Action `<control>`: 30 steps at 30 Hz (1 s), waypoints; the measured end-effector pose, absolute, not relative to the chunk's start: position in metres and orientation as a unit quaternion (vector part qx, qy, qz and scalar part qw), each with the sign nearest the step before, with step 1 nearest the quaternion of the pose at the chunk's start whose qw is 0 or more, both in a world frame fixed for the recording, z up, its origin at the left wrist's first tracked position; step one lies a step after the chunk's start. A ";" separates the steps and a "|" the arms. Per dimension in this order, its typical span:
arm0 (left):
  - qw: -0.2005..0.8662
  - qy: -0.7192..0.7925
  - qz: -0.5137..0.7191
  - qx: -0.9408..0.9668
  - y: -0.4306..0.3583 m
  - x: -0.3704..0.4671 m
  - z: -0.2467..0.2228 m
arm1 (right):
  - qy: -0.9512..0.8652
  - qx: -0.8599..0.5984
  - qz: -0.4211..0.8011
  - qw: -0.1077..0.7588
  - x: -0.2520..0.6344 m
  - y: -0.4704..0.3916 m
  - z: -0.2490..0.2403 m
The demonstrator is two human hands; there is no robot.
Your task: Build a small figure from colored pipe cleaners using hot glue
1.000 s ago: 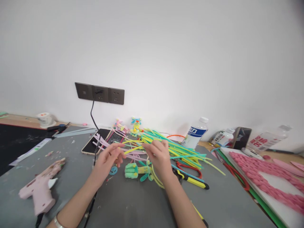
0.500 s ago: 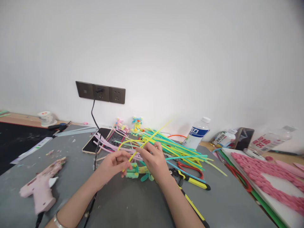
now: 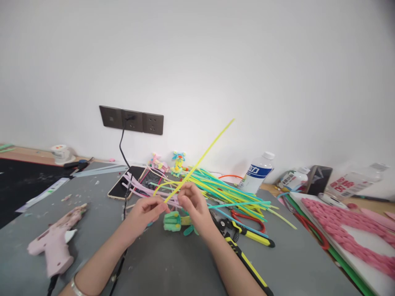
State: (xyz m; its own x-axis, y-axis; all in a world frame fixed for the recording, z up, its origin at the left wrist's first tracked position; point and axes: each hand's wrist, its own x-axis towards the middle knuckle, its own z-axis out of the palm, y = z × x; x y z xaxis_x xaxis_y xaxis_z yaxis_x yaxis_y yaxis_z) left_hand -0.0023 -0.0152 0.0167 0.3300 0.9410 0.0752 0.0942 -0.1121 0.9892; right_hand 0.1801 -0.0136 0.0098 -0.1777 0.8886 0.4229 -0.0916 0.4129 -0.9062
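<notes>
A long yellow pipe cleaner [image 3: 207,151] slants up to the right, its far end against the white wall. My left hand [image 3: 148,216] is closed in a pinch on its lower end. Just to the right, my right hand [image 3: 197,209] is loosely curled beside the stem, thumb and fingers apart, with nothing visibly gripped. Between and below my hands lies a small green and yellow pipe-cleaner figure [image 3: 172,221], partly hidden by my right hand. A heap of yellow and teal pipe cleaners [image 3: 228,193] spreads behind, with pink ones [image 3: 138,187] to the left.
A pink glue gun [image 3: 55,242] lies at left, near a black cable [image 3: 126,193] and a phone [image 3: 119,187]. At right are yellow-black pliers [image 3: 247,263], red-handled scissors [image 3: 253,222] and a bottle [image 3: 257,172]. Two small figures [image 3: 178,163] stand by the wall.
The yellow pipe cleaner now reaches higher up the wall. My left fingers have closed on its lower end, while my right fingers have come off the stem and loosened.
</notes>
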 end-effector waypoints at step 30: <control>0.652 0.356 0.333 0.581 -0.023 0.004 0.018 | -0.594 -0.288 0.563 0.496 0.176 -0.022 0.015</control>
State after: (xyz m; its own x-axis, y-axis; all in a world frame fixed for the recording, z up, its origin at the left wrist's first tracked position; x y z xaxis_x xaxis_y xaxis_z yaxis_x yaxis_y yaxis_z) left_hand 0.0042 -0.0227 0.0175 0.5251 0.8475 -0.0776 -0.0201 0.1035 0.9944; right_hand 0.1761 -0.0216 0.0154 -0.3416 0.9015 0.2656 -0.2170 0.1992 -0.9556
